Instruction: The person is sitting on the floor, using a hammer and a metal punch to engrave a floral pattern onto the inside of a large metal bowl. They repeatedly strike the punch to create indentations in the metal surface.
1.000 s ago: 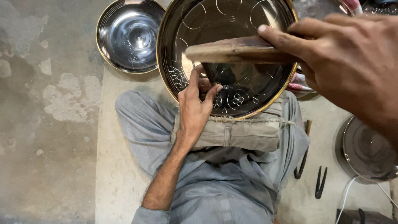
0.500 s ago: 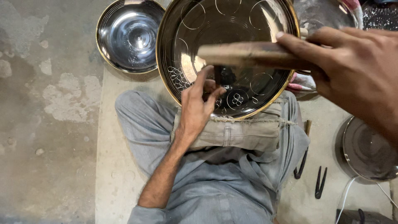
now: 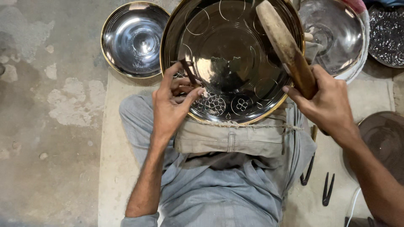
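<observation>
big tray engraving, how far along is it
Done: flower patterns fill only a few circles at the near rim of the big tray. In hand: left hand sets a chisel there; right hand holds a wooden mallet raised. Left: most outlined circles are blank.

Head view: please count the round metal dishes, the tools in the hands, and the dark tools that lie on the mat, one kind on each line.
Round metal dishes: 5 (large engraved tray, shiny bowl, clear shiny dish, embossed dish, dull plate)
Tools in hands: 2 (wooden mallet in right hand, small chisel in left hand)
Dark tools on mat: 2 ()
Total: 9
</observation>
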